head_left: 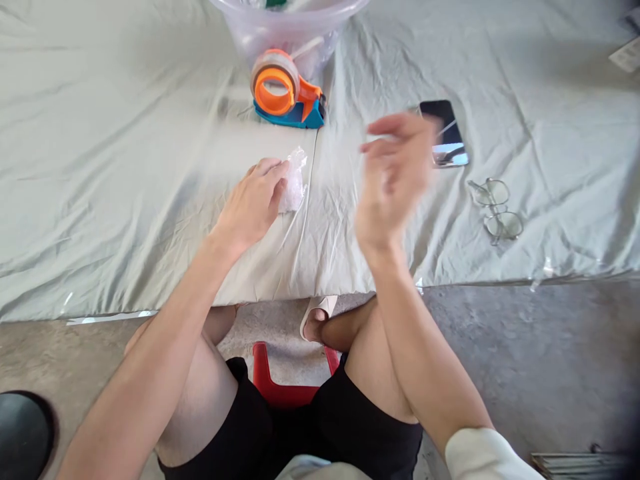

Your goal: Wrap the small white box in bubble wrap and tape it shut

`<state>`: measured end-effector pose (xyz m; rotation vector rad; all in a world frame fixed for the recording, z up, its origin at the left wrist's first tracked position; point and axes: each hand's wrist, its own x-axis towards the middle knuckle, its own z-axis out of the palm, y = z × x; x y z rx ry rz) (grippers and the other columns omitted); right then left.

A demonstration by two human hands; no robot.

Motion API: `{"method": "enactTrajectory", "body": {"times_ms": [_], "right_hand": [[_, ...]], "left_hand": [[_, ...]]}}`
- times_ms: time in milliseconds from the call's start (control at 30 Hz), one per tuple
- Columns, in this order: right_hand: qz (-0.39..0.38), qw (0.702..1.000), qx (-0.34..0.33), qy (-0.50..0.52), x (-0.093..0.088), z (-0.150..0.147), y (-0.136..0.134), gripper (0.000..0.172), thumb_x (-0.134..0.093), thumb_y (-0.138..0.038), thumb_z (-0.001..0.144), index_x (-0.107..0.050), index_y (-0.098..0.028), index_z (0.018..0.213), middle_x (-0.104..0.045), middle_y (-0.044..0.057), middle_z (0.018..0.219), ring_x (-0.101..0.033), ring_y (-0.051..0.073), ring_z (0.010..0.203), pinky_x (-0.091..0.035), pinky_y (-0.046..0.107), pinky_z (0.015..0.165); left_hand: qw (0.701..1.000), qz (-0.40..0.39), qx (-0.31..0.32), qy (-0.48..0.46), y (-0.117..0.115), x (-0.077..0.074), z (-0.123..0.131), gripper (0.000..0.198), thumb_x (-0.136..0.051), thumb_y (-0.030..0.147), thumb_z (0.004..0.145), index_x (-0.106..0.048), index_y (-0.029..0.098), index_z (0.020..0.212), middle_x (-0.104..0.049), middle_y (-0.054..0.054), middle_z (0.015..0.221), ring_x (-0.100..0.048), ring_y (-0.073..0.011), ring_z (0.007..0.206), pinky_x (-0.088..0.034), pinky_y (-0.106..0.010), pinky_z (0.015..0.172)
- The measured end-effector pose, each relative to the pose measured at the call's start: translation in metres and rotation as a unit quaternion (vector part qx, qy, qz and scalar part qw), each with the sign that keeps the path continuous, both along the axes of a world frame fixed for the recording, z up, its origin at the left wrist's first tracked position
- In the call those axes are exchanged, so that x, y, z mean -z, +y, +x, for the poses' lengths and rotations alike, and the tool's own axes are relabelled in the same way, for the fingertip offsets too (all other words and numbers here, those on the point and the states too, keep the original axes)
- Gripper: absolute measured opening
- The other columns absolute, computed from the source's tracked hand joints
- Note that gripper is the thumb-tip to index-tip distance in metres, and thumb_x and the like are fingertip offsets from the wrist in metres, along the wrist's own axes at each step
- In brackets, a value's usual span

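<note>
A small bubble-wrapped packet (294, 187) lies on the cloth-covered table (125, 167). My left hand (257, 197) rests over its left side, fingers together on the wrap. To the right, my right hand (395, 173) is raised above the cloth, blurred by motion. Its fingers are bent and somewhat apart, and nothing shows between them. Beyond the packet stands an orange and blue tape dispenser (313, 110) with a roll of tape on it.
Behind the dispenser is a translucent plastic basin (295, 30) with items inside. A phone (445, 133) lies just past my right hand, with eyeglasses (497, 210) nearer the right. The table's front edge is close to my knees, above a red stool (285, 395).
</note>
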<state>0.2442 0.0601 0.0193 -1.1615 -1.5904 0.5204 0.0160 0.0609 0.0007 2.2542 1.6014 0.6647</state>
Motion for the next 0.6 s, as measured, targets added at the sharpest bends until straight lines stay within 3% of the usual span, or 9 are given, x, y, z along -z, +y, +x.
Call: {"method": "enactTrajectory", "body": {"times_ms": [67, 167, 333, 467, 600], "right_hand": [[-0.018, 0.998, -0.049, -0.028, 0.013, -0.006, 0.003, 0.045, -0.055, -0.047, 0.119, -0.057, -0.026, 0.159, -0.065, 0.017, 0.166, -0.074, 0.033, 0.141, -0.064, 0.057, 0.120], [-0.077, 0.978, -0.156, -0.112, 0.029, -0.018, 0.009, 0.061, -0.052, -0.045, 0.118, -0.045, -0.034, 0.177, -0.048, 0.007, 0.190, -0.055, 0.032, 0.169, -0.049, 0.060, 0.140], [-0.112, 0.956, -0.222, -0.158, 0.038, -0.029, 0.019, 0.059, -0.050, -0.035, 0.113, -0.056, -0.024, 0.171, -0.063, 0.015, 0.178, -0.060, 0.036, 0.166, -0.049, 0.064, 0.140], [-0.131, 0.956, -0.218, -0.147, 0.035, -0.024, 0.019, 0.055, -0.060, -0.039, 0.111, -0.063, -0.022, 0.163, -0.038, 0.017, 0.195, -0.057, 0.037, 0.169, -0.051, 0.058, 0.139], [-0.174, 0.942, -0.240, -0.158, 0.034, -0.017, 0.019, 0.065, -0.075, -0.038, 0.105, -0.060, -0.023, 0.166, -0.064, 0.018, 0.173, -0.064, 0.039, 0.159, -0.056, 0.058, 0.133]], "left_hand": [[0.999, -0.027, -0.009, -0.022, 0.000, 0.002, -0.001, 0.047, -0.048, 0.024, 0.121, -0.063, 0.022, 0.165, -0.072, -0.014, 0.165, -0.073, -0.0334, 0.150, -0.057, -0.055, 0.133], [0.995, -0.046, -0.053, -0.074, 0.000, 0.004, 0.001, 0.047, -0.055, 0.024, 0.118, -0.057, 0.027, 0.164, -0.078, -0.013, 0.159, -0.079, -0.0331, 0.141, -0.064, -0.054, 0.123], [0.993, -0.069, -0.061, -0.080, 0.002, 0.002, 0.000, 0.034, -0.051, 0.025, 0.119, -0.068, 0.024, 0.149, -0.085, -0.012, 0.140, -0.084, -0.0316, 0.126, -0.067, -0.050, 0.115], [0.992, -0.100, -0.046, -0.062, 0.000, 0.003, -0.010, 0.045, -0.042, 0.030, 0.123, -0.069, 0.019, 0.158, -0.081, -0.014, 0.154, -0.079, -0.0334, 0.141, -0.061, -0.053, 0.127], [0.995, -0.080, -0.017, -0.051, -0.007, 0.010, -0.024, 0.054, -0.043, 0.033, 0.123, -0.058, 0.019, 0.173, -0.060, -0.016, 0.181, -0.061, -0.0326, 0.167, -0.054, -0.052, 0.138]]}}
